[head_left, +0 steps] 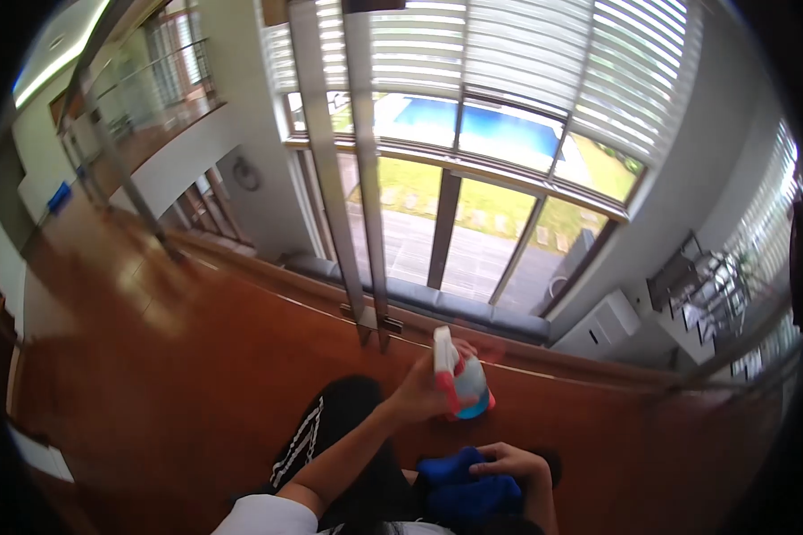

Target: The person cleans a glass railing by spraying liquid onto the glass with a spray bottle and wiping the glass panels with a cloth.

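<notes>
My left hand point(419, 388) is wrapped round a spray bottle point(471, 385) with a white and red trigger head and blue liquid low in its clear body. The bottle is upright, close to the wooden floor; whether it touches the floor I cannot tell. In my lap, a bunched blue cloth point(468, 486) is gripped by my right hand point(513, 464), whose fingers press on its top right side. Parts of the fingers on both hands are hidden.
Metal railing posts point(366, 178) rise from the floor edge ahead, with a drop to a lower level beyond. Glossy wooden floor point(178, 374) extends left. Below are a grey cushioned bench point(455, 308) and tall windows. A blue object point(60, 198) lies far left.
</notes>
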The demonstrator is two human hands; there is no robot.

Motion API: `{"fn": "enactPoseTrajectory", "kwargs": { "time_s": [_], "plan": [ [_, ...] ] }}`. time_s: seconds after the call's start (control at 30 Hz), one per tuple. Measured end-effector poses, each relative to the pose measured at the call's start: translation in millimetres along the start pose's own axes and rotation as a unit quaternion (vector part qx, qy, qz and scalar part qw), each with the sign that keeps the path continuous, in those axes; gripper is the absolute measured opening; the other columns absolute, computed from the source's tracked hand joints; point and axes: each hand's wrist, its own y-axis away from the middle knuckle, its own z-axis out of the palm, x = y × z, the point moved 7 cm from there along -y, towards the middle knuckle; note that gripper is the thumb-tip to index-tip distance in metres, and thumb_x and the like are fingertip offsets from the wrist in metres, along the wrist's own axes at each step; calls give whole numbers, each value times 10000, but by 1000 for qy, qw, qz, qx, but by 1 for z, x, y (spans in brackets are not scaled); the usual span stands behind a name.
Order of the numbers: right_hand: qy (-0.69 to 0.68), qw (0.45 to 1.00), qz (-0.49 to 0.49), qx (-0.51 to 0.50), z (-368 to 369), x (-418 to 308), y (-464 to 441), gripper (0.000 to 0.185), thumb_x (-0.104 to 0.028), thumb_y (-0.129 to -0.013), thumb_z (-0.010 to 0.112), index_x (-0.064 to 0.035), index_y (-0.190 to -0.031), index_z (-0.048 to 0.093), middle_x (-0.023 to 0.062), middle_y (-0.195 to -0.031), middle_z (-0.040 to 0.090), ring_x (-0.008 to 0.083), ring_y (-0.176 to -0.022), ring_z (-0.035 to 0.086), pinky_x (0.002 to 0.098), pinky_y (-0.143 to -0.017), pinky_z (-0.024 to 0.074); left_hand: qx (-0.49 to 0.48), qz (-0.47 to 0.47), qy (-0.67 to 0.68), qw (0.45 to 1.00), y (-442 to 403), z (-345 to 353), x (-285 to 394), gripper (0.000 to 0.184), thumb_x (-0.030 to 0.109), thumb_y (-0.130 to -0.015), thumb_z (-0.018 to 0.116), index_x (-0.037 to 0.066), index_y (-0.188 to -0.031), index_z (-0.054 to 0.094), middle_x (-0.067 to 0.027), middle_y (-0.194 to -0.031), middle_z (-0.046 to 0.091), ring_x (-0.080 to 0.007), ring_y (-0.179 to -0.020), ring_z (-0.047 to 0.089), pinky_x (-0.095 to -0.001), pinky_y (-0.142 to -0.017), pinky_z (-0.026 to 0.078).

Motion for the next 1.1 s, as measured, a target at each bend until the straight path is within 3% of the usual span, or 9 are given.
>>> {"fn": "enactPoseTrajectory", "kwargs": {
  "time_s": [0.07, 0.27, 0.4, 0.63, 0.7, 0.77, 0.83, 1.0, 1.1],
  "plan": [
    [-5, 1000, -14, 26, 3, 10, 3, 429, -267, -865, 640, -8, -1195, 555, 28, -1064, 619, 102, -976, 552, 263, -891, 434, 38, -11, 174, 984, -13, 0, -5, 436, 82, -709, 740, 50, -1067, 492, -123, -1057, 539, -218, -1019, 547, -361, -872, 448],
    [-68, 994, -21, 77, 16, 36, 29, 435, -245, -873, 632, 8, -1213, 535, 37, -1087, 612, 94, -986, 550, 264, -880, 440, 21, -60, 282, 957, -47, 16, 41, 659, 161, -736, 644, -15, -1327, 410, -140, -1068, 582, -195, -906, 605, -335, -804, 489],
    [-82, 986, -74, 125, 24, 43, 50, 400, -239, -878, 628, 11, -1182, 560, 15, -1054, 611, 87, -957, 539, 256, -872, 437, -124, 22, 59, 990, -47, 53, 63, 651, 127, -732, 638, 47, -1334, 402, -119, -1256, 518, -209, -1030, 575, -321, -844, 474],
    [44, 955, -107, 272, -17, 69, 80, 326, -266, -852, 627, 4, -1034, 619, 40, -945, 634, 99, -888, 543, 260, -798, 458, 43, -8, 83, 996, -46, 16, 49, 173, 49, -776, 654, 22, -931, 581, -85, -929, 633, -146, -870, 601, -281, -778, 479],
    [284, 828, -53, 481, -45, 51, 97, 444, -384, -787, 643, -21, -1037, 588, 152, -994, 638, 295, -938, 613, 382, -814, 468, 93, 33, -32, 995, -44, -11, 66, 163, 89, -779, 650, 44, -911, 566, -102, -954, 631, -146, -902, 593, -294, -803, 469],
    [393, 723, 46, 567, -47, 11, 90, 602, -349, -756, 638, -115, -1264, 416, 170, -1130, 585, 350, -982, 596, 442, -823, 471, 123, 34, -80, 989, -34, -31, 76, 184, 93, -777, 643, 40, -938, 572, -99, -941, 633, -143, -895, 594, -293, -801, 467],
    [440, 729, 70, 520, -72, 5, 36, 721, -313, -733, 649, -174, -1363, 327, 120, -1372, 410, 334, -1046, 575, 447, -851, 481, 186, -82, -93, 975, -24, -56, 67, 242, 101, -772, 634, 25, -995, 581, -75, -913, 640, -139, -884, 595, -298, -804, 463],
    [524, 732, 19, 436, -118, 30, -94, 598, -208, -756, 613, -246, -1314, 401, 121, -1321, 417, 316, -1017, 605, 459, -801, 509, 148, -125, -201, 960, -9, -66, 55, 281, 90, -779, 635, 9, -1044, 589, -58, -876, 655, -128, -852, 600, -279, -781, 462],
    [536, 721, 140, 416, -156, 70, -101, 430, -211, -781, 587, -117, -1197, 530, 150, -1255, 489, 323, -1025, 605, 478, -812, 499, 118, -123, -190, 967, -4, -59, 52, 257, 46, -781, 617, -29, -1027, 627, -79, -803, 672, -115, -755, 640, -256, -705, 499]
  ]
}}
